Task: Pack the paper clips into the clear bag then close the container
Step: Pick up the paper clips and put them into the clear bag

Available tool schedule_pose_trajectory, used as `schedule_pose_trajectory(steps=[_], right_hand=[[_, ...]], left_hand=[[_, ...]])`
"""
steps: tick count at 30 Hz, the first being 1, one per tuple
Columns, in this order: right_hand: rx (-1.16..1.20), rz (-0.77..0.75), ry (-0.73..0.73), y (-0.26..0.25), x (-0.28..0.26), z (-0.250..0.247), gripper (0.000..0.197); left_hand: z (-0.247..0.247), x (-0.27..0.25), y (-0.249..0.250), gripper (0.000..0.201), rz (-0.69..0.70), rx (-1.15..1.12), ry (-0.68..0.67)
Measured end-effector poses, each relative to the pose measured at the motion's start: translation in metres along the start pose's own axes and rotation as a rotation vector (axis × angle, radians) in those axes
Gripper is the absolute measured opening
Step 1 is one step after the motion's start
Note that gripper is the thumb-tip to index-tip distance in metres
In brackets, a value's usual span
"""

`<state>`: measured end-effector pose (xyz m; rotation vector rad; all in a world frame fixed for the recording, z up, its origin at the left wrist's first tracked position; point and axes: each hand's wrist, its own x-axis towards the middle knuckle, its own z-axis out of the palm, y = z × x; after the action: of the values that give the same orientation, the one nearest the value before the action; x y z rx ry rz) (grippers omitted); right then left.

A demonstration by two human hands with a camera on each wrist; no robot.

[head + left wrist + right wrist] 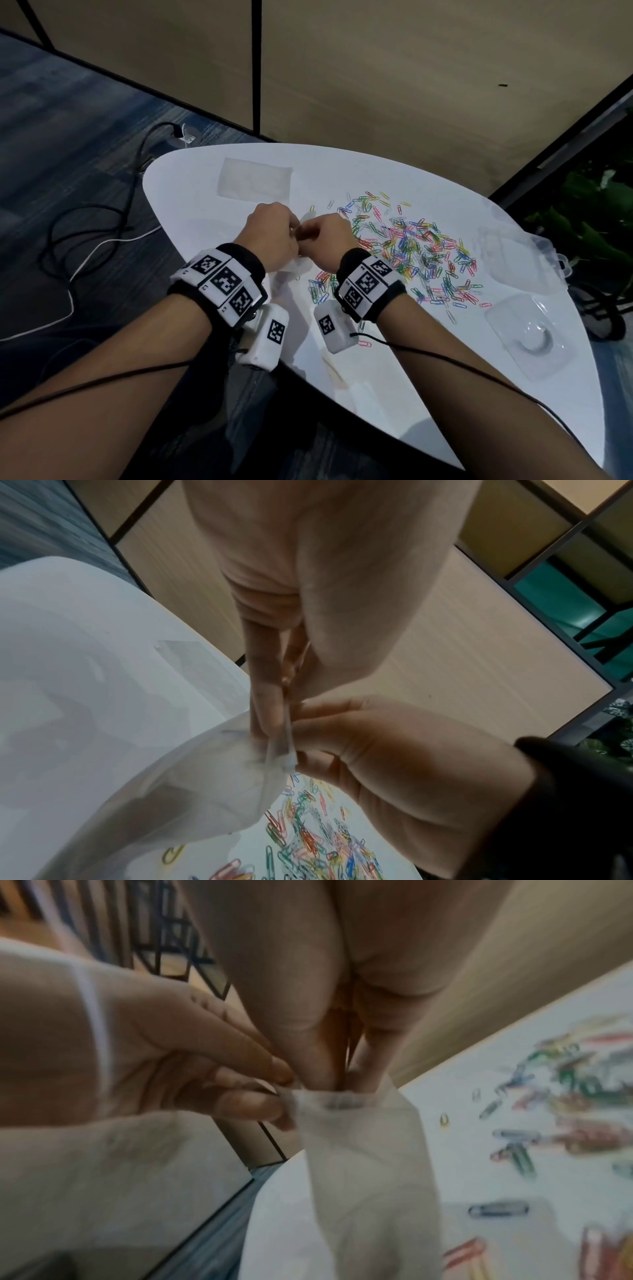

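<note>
Above the white table (pixel 205 192), a left hand (pixel 270 236) and right hand (pixel 327 240) pinch the top edge of a clear bag (pixel 359 1150), fingers clamped, with paper clips (pixel 411 253) scattered at three o'clock and the open container (pixel 524 253) beyond.

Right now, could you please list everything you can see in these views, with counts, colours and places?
Clear bag: one, held above the table's near-left part.
Paper clips: many, multicoloured, scattered mid-table.
Second clear bag: one, flat, far left of the table.
Container: one, clear, open, right edge.
Clear tray: one, near right.
Table: one, white.
Cables: black and white, on the floor at left.
Left hand: pinches the clear bag's top.
Right hand: pinches the same top.
</note>
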<state>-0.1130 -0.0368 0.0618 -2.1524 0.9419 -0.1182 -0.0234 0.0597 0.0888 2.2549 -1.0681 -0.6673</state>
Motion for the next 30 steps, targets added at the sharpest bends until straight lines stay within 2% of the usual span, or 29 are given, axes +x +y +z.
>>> schedule_pose_trajectory(steps=[4, 6, 8, 9, 11, 14, 19, 23, 26, 30], right_hand=[[-0.001, -0.139, -0.081, -0.002, 0.000, -0.008, 0.018], [0.250, -0.145, -0.071, 0.003, 0.002, -0.015, 0.019], [0.568, -0.082, 0.039, 0.013, 0.003, -0.020, 0.022], [0.603, -0.037, 0.104, 0.021, 0.005, -0.019, 0.025], [0.369, 0.049, 0.118, 0.037, 0.010, -0.011, 0.030], [-0.144, 0.038, -0.124, 0.059, 0.008, 0.018, 0.034], [-0.581, -0.367, -0.359, 0.082, -0.007, 0.052, 0.039], [-0.895, -0.512, -0.340, 0.106, -0.017, 0.041, 0.033], [-0.851, -0.476, -0.295, 0.115, -0.022, 0.035, 0.031], [-0.791, -0.391, -0.215, 0.114, -0.020, 0.035, 0.015]], left_hand=[[-0.006, 0.000, -0.001, 0.028, -0.038, -0.001, 0.045], [-0.010, 0.001, -0.003, 0.026, -0.058, 0.007, 0.065], [-0.014, 0.002, -0.006, 0.024, -0.073, 0.007, 0.085], [-0.016, 0.003, -0.008, 0.024, -0.087, 0.000, 0.092], [-0.020, 0.002, -0.011, 0.024, -0.117, -0.015, 0.103], [-0.023, 0.001, -0.015, 0.026, -0.128, -0.028, 0.116], [-0.024, 0.000, -0.016, 0.031, -0.122, -0.007, 0.100], [-0.022, -0.002, -0.013, 0.031, -0.106, 0.032, 0.079], [-0.020, -0.003, -0.012, 0.032, -0.101, 0.052, 0.064], [-0.018, -0.003, -0.010, 0.032, -0.095, 0.056, 0.052]])
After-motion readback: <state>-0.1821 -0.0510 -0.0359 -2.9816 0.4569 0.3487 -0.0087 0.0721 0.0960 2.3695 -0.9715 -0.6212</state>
